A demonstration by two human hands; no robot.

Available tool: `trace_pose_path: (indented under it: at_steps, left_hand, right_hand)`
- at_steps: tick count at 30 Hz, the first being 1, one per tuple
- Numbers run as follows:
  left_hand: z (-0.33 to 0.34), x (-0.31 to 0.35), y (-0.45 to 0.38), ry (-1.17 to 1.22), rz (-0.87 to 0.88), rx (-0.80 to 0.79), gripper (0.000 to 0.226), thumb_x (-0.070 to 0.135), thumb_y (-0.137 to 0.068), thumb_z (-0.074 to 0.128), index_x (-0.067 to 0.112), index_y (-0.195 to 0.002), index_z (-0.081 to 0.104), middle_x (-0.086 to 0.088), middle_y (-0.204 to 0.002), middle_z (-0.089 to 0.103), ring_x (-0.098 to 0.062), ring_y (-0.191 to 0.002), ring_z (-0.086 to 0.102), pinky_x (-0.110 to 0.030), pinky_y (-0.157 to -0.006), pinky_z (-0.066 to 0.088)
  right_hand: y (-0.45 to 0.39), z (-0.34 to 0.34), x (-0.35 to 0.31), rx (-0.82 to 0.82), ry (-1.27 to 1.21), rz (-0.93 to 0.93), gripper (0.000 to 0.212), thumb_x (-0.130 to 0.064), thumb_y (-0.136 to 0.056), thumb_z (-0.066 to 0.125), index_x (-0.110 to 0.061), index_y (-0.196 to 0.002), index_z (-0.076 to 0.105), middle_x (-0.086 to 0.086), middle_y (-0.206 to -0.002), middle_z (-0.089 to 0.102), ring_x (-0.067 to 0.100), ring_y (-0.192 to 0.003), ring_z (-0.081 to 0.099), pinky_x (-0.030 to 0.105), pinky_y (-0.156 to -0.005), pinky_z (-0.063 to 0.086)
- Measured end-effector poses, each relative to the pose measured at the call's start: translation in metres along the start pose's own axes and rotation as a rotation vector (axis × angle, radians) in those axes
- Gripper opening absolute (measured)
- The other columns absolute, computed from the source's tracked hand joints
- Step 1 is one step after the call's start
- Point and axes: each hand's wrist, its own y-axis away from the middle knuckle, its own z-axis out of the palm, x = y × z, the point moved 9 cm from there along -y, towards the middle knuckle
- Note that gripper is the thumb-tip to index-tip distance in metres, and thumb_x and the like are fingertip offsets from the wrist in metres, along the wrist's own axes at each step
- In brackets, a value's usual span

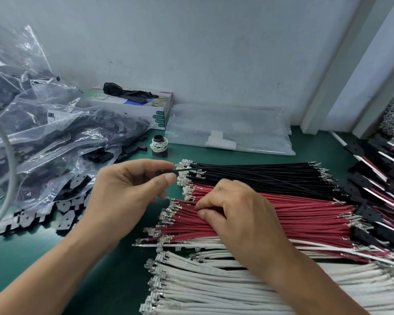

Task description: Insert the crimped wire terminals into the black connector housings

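Mat under my hands was smooth green with a slight sheen. Red wires, black wires and white wires had matt plastic-looking insulation, with shiny bare-metal crimped terminals. Connector housings were matt black plastic. Bags were glossy, crinkled clear film. Glove box was smooth printed cardboard.

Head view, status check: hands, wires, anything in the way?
Left hand pinching one black wire. Right hand picking at red wires. Loose black housings left, untouched. Nothing blocking.
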Motion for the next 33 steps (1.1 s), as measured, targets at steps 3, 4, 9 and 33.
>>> trace_pose_path:
  at_steps: [3,4,9,33]
  left_hand:
    - [-0.003,-0.001,0.0,0.045,-0.024,0.004,0.026,0.031,-0.067,0.082,0.025,-0.092,0.083,-0.011,-0.08,0.078,-0.016,-0.062,0.067,-0.023,-0.058,0.056]
    - [-0.003,-0.002,-0.001,0.061,-0.034,0.003,0.026,0.031,-0.067,0.081,0.025,-0.092,0.083,-0.011,-0.081,0.078,-0.016,-0.062,0.067,-0.023,-0.057,0.056]
    - [-0.007,-0.006,-0.002,0.174,-0.123,0.001,0.034,0.034,-0.064,0.081,0.016,-0.093,0.083,-0.013,-0.083,0.077,-0.015,-0.062,0.064,-0.021,-0.049,0.052]
    - [0.019,-0.011,0.003,0.438,-0.259,-0.282,0.061,0.044,-0.057,0.098,0.003,-0.098,0.08,-0.011,-0.079,0.07,-0.015,-0.064,0.061,-0.023,-0.06,0.055]
  right_hand:
    - [-0.001,0.0,-0.004,0.004,0.072,-0.029,0.01,-0.038,-0.094,0.065,-0.033,-0.091,0.072,-0.018,-0.089,0.059,0.002,-0.088,0.051,0.022,-0.071,0.044]
    - [0.0,-0.001,-0.007,0.004,0.09,-0.039,0.01,-0.036,-0.095,0.064,-0.031,-0.09,0.071,-0.018,-0.088,0.059,0.002,-0.086,0.051,0.023,-0.071,0.045]
    - [0.003,-0.02,0.001,0.123,-0.129,0.009,0.008,-0.025,-0.098,0.062,-0.025,-0.096,0.07,-0.017,-0.091,0.064,0.003,-0.089,0.061,0.018,-0.076,0.048]
    - [0.008,-0.042,-0.008,0.31,-0.305,-0.12,0.019,-0.019,-0.097,0.062,-0.015,-0.108,0.077,-0.006,-0.091,0.063,0.012,-0.086,0.064,0.023,-0.074,0.053]
